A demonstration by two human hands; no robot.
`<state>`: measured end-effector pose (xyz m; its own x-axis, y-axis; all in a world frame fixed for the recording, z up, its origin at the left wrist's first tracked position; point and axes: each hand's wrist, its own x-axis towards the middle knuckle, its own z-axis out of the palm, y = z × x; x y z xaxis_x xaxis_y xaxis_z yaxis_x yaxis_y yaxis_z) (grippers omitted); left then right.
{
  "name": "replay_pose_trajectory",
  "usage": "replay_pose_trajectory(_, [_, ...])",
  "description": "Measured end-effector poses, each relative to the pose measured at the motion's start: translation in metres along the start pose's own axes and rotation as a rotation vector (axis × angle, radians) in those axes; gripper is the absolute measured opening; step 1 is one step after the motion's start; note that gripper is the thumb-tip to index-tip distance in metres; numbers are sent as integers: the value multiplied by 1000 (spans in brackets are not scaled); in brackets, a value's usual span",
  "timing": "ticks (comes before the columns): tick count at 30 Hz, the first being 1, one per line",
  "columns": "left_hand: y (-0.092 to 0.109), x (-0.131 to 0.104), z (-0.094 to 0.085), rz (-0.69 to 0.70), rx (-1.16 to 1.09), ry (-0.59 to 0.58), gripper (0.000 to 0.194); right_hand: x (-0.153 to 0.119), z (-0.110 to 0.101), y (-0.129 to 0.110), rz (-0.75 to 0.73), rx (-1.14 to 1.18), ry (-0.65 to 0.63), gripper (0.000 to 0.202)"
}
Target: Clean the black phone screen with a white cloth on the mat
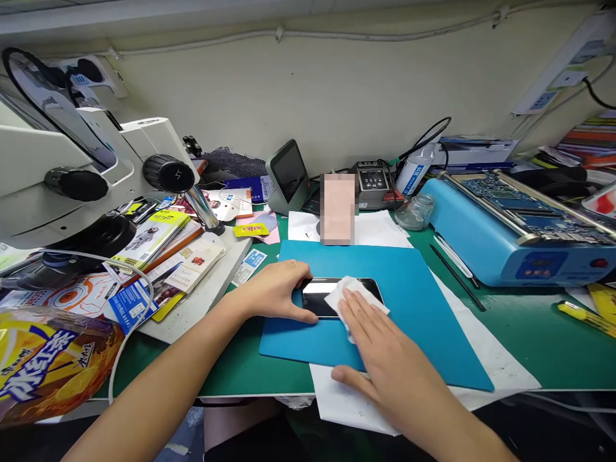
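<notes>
A black smartphone (315, 296) lies screen up on a blue work mat (409, 327), its long side running left to right. My left hand (276, 290) grips the phone's left end, thumb along the near edge and fingers at the far edge. Under the fingers of my right hand (382, 343) is a crumpled white tissue (360, 290), pressed flat on the right part of the screen. Those fingers are stretched out together, and the thumb stands apart. Tissue and hand hide part of the phone's right half.
At left stands a microscope (158, 173) over booklets, with a drink bottle (58, 366) in front. A blue heating station (510, 237) holding circuit boards occupies the right. Tweezers (457, 273), a glass jar (414, 212) and a small display (289, 176) lie around the mat. White paper (500, 366) sticks out beneath it.
</notes>
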<state>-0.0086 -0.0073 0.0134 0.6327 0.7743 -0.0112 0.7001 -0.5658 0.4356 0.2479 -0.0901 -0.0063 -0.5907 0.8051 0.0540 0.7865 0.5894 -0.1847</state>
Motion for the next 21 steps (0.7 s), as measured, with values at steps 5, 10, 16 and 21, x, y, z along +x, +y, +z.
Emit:
replay_pose_trajectory(5, [2,0,-2,-13,12,-13,54,5,-14,22,94,6,-81,90])
replay_pose_trajectory(10, [2,-1,-1,10,4,8,54,37,-15,-9,45,59,-77,94])
replay_pose_trajectory(16, [2,0,0,-2,11,6,53,9,0,-17,14,38,-48,90])
replay_pose_trajectory(21, [2,0,-1,3,26,-5,53,-1,-7,11,140,-8,-51,88])
